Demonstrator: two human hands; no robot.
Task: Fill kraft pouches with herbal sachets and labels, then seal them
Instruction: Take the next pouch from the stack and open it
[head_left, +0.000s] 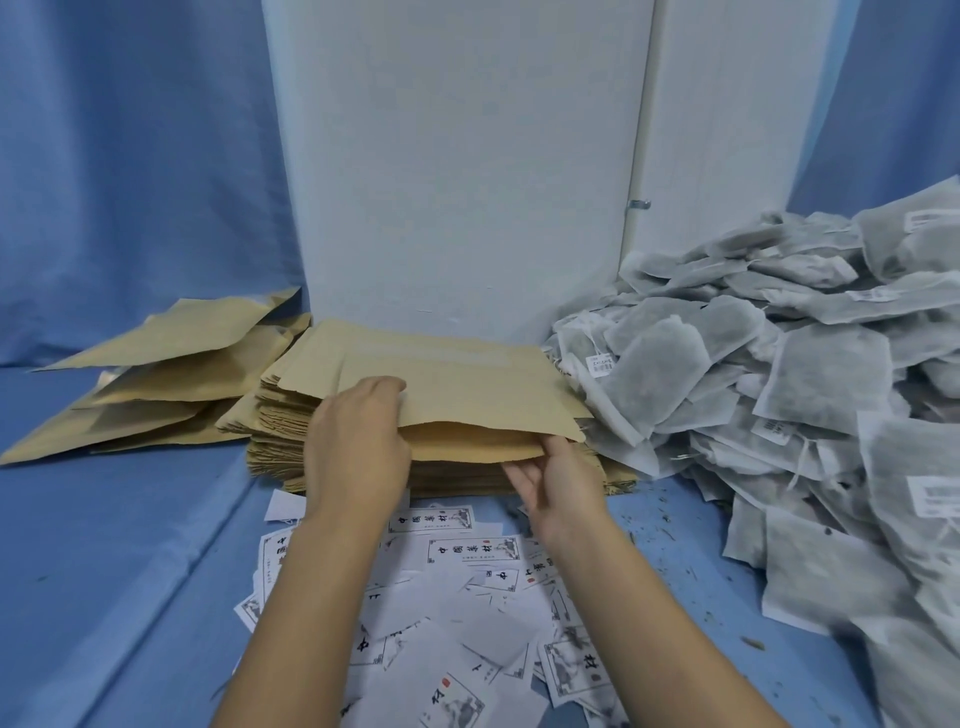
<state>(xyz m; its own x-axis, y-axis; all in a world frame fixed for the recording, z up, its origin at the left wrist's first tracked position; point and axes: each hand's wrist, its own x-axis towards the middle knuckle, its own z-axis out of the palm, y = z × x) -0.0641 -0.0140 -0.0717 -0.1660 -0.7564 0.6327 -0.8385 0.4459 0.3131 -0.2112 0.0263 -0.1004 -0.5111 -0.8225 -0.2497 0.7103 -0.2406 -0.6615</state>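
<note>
Pouch stack (447, 374) abuts sachet heap (779, 364), labels (467, 597) in front.

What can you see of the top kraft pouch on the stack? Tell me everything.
The top kraft pouch is a flat, tan, paper-looking rectangle with a faint band across its far end. It lies on the stack of like pouches, near edge raised. The left hand grips its near left part, fingers curled over it; the right hand touches the near edge with its thumb.
</note>
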